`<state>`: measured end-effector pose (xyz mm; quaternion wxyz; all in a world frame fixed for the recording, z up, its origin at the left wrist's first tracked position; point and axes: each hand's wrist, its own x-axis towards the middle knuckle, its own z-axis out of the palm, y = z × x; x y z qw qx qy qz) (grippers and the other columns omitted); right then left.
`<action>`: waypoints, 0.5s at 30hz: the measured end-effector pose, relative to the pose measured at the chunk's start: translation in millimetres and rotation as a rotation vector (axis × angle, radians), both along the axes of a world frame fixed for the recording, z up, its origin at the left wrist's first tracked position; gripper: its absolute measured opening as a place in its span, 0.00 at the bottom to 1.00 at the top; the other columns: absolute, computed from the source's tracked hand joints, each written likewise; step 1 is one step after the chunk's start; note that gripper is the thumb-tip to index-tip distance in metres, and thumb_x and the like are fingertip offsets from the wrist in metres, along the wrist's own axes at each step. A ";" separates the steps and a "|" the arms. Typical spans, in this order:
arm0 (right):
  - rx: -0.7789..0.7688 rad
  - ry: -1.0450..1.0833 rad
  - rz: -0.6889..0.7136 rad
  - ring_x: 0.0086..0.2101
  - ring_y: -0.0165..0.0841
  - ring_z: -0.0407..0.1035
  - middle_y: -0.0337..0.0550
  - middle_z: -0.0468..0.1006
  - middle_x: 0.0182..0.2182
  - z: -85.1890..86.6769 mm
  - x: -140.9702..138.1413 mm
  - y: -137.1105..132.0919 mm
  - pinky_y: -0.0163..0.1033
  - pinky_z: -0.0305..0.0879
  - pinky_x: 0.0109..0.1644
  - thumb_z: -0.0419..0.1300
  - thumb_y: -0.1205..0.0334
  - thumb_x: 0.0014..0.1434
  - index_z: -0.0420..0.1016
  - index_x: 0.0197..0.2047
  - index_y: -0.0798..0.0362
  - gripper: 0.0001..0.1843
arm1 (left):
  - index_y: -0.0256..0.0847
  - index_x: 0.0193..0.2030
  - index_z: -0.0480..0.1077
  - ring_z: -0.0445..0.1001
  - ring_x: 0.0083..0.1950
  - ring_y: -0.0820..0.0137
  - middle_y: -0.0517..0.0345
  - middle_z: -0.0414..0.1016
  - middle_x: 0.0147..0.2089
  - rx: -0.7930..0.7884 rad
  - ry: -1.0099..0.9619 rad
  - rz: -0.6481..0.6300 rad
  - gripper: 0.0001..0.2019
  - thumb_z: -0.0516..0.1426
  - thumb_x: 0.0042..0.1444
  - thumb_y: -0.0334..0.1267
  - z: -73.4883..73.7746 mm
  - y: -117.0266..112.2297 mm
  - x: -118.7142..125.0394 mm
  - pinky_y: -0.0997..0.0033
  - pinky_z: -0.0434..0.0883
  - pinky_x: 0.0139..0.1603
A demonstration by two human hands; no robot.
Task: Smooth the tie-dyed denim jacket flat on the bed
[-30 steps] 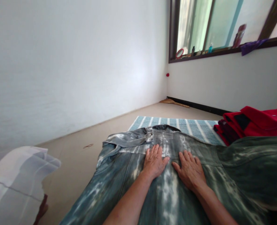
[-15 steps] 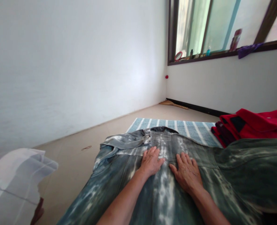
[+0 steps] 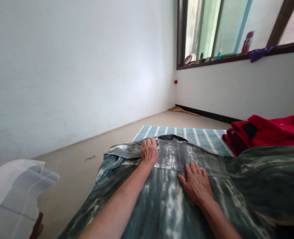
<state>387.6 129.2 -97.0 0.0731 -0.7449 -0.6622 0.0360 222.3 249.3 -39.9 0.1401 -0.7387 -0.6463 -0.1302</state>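
A grey-green tie-dyed denim jacket [image 3: 170, 192] lies spread out, back side up, over a blue-and-white striped mat. Its left sleeve is folded inward, and the cuff lies near the collar. My left hand [image 3: 149, 152] is closed over that cuff, fingers curled round its edge and partly hiding it. My right hand [image 3: 197, 182] rests flat on the middle of the jacket's back, fingers extended. The other sleeve [image 3: 273, 176] stretches out to the right.
Folded red garments [image 3: 273, 129] are stacked on the right end of the striped mat [image 3: 179, 130]. White sheer fabric [image 3: 17, 196] hangs at the lower left. A thin loop [image 3: 90, 158] lies on the floor. Small bottles and a round mirror [image 3: 187, 59] line the windowsill.
My left hand has moved up and left from the jacket's back to the sleeve cuff, and its fingers have closed. My right hand has stayed flat in about the same place.
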 end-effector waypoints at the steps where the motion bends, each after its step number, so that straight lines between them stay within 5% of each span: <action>1: 0.000 -0.001 -0.001 0.66 0.49 0.47 0.57 0.56 0.67 0.3 0.0 -0.1 0.54 0.39 0.66 0.43 0.45 0.67 0.59 0.67 0.60 0.35 | 0.37 0.52 0.65 0.64 0.54 0.53 0.43 0.67 0.51 -0.013 0.015 0.003 0.15 0.55 0.57 0.32 -0.7 2.5 -1.2 0.57 0.65 0.52; 10: 0.008 0.000 0.002 0.66 0.49 0.47 0.57 0.56 0.67 -2.5 1.2 1.0 0.55 0.40 0.66 0.43 0.45 0.66 0.59 0.67 0.60 0.35 | 0.42 0.51 0.68 0.67 0.56 0.57 0.49 0.70 0.53 -0.220 0.034 -0.125 0.17 0.55 0.59 0.47 -12.2 7.0 -20.0 0.59 0.65 0.54; 15: -0.007 -0.009 0.002 0.66 0.49 0.48 0.57 0.56 0.67 -3.5 1.6 2.2 0.55 0.40 0.66 0.44 0.45 0.66 0.59 0.67 0.59 0.35 | 0.40 0.50 0.70 0.70 0.55 0.60 0.48 0.73 0.52 -0.262 0.000 -0.146 0.12 0.54 0.61 0.38 -11.9 11.0 -26.0 0.63 0.65 0.54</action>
